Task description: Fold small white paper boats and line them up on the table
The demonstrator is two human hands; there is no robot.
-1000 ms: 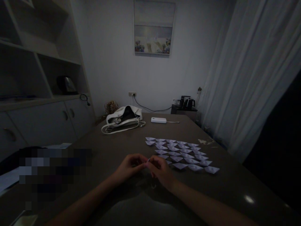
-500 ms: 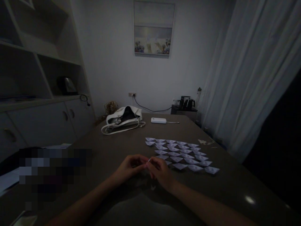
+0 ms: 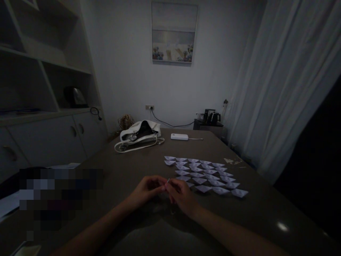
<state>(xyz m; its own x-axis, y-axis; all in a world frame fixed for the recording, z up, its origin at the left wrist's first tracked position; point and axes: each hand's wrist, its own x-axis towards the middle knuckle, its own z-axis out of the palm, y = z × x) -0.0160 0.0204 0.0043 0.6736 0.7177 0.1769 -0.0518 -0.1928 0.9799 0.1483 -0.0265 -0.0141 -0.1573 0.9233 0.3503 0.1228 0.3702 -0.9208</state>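
Observation:
My left hand (image 3: 149,188) and my right hand (image 3: 181,195) meet over the near middle of the table, fingertips pinched together. Between them shows the thin edge of a small whitish piece of paper (image 3: 168,180), mostly covered by the fingers; its folded shape cannot be made out. Just beyond and right of my right hand, several small folded paper boats (image 3: 204,188) stand in rows. The right hand partly hides the nearest ones on the left.
On the dark table (image 3: 128,227) a white handbag (image 3: 141,135) lies at the back left, with a white power bank (image 3: 179,137) and short cable beside it. Paper scraps (image 3: 233,161) lie near the right edge. A pixelated patch covers the left side.
The hands keep nearly the same pose, with only a slight shift of the fingers around the paper. The view has moved a touch; the boats stay put.

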